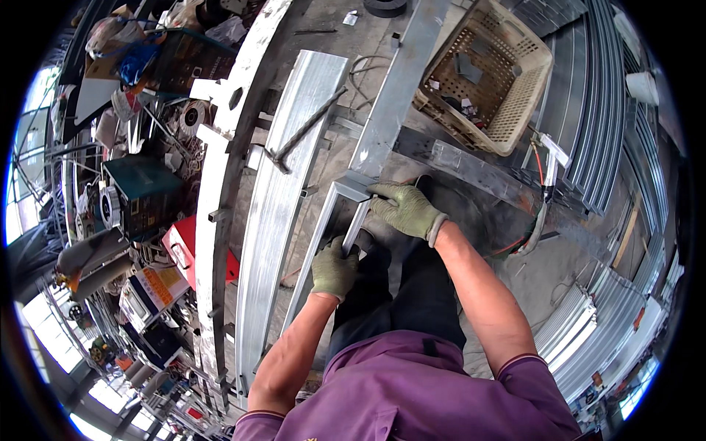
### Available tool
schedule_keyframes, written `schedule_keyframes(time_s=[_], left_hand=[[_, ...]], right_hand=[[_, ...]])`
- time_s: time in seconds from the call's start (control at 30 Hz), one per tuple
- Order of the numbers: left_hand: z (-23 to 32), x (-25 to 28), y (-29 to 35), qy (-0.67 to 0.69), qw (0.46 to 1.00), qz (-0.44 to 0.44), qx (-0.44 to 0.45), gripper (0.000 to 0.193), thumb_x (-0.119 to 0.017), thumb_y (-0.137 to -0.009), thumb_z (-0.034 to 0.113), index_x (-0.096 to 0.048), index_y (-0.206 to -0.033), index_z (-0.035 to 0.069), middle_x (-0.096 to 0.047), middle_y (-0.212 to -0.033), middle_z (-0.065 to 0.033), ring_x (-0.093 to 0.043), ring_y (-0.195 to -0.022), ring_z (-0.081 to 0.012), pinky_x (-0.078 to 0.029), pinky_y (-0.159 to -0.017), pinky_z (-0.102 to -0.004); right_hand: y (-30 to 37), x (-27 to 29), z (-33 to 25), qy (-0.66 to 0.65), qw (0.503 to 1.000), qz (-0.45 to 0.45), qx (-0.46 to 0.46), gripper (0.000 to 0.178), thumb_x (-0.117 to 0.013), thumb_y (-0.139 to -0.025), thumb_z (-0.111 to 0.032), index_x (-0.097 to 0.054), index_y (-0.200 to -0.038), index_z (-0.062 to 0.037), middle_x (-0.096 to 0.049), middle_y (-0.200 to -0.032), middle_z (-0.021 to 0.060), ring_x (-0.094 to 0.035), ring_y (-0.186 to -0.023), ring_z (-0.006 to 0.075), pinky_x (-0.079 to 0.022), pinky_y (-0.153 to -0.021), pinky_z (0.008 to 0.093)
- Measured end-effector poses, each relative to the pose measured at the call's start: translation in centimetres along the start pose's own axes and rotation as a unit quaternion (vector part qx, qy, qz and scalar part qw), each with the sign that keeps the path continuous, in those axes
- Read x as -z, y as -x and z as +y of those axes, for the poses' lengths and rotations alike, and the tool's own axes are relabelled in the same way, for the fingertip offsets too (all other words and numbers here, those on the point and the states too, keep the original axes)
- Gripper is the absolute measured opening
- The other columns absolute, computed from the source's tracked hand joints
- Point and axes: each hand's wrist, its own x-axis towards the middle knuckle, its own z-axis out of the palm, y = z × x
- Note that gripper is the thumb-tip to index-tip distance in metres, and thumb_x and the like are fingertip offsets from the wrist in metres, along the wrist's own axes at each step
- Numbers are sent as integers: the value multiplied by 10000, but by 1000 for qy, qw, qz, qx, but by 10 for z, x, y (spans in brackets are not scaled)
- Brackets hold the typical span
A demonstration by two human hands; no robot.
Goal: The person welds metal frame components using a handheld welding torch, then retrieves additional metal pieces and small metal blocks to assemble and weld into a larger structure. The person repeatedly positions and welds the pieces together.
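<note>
My left hand (pixel 334 269), in a green-grey work glove, is closed round the lower end of a short, narrow metal strip (pixel 356 227). That strip slants up toward a grey metal corner piece (pixel 354 185). My right hand (pixel 409 211), gloved alike, grips the right side of this corner piece, close to the strip's upper end; its fingertips are partly hidden. From the corner a long thin metal profile (pixel 315 241) runs down past my left hand. A wide steel beam (pixel 397 92) meets the corner from above.
A T-shaped metal rod (pixel 305 131) lies across a galvanised channel (pixel 273 198) on the left. Beyond stand a white-splashed beam (pixel 215 191), a red box (pixel 193 250) and a dark green machine (pixel 143 192). At right are a beige plastic crate (pixel 485 77), a spray gun (pixel 549 165) and stacked metal sheets (pixel 594 110).
</note>
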Motion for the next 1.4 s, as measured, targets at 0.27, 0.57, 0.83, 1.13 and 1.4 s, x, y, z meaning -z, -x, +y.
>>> schedule_keyframes(time_s=[0.27, 0.57, 0.83, 1.13, 1.4], left_hand=[[2, -3, 1, 21, 1000, -8, 16, 378, -765, -937, 336, -719, -1205, 73, -762, -995, -219, -729, -921, -448, -560, -820, -573], [5, 3, 6, 27, 1000, 5, 5, 367, -764, -917, 272, -715, -1225, 78, -756, -1063, -221, -721, -982, -452, -559, -868, -563], [6, 3, 11, 2, 998, -46, 34, 513, -754, -895, 252, -642, -1363, 72, -760, -1064, -215, -738, -1000, -423, -582, -888, -549], [18, 11, 10, 34, 997, -47, 59, 517, -784, -889, 279, -662, -1339, 58, -757, -1098, -217, -723, -1041, -432, -563, -920, -544], [-9, 61, 35, 60, 980, 188, -39, 564, -781, -916, 271, -622, -1408, 44, -682, -1350, -224, -659, -1213, -444, -538, -1031, -520]], right_hand=[[-4, 2, -8, 196, 979, 16, 51, 428, -708, -979, -328, -760, -1271, -20, -760, -1196, 226, -722, -1102, 414, -557, -1023, 464], [-19, 2, -39, 97, 994, 4, -48, 395, -674, -1039, -383, -799, -1092, -12, -760, -1020, 243, -729, -979, 425, -573, -892, 482], [-13, -9, -35, 58, 994, 55, -73, 406, -653, -1042, -397, -802, -1103, -24, -768, -1066, 221, -733, -993, 415, -574, -910, 454], [-9, -19, -40, 111, 984, 77, -112, 434, -637, -1056, -401, -794, -1127, -3, -763, -1090, 244, -739, -1041, 397, -564, -944, 432], [-15, -16, -26, -36, 987, 67, -143, 351, -742, -1027, -246, -772, -1254, 20, -800, -1063, 113, -704, -926, 148, -565, -841, 317]])
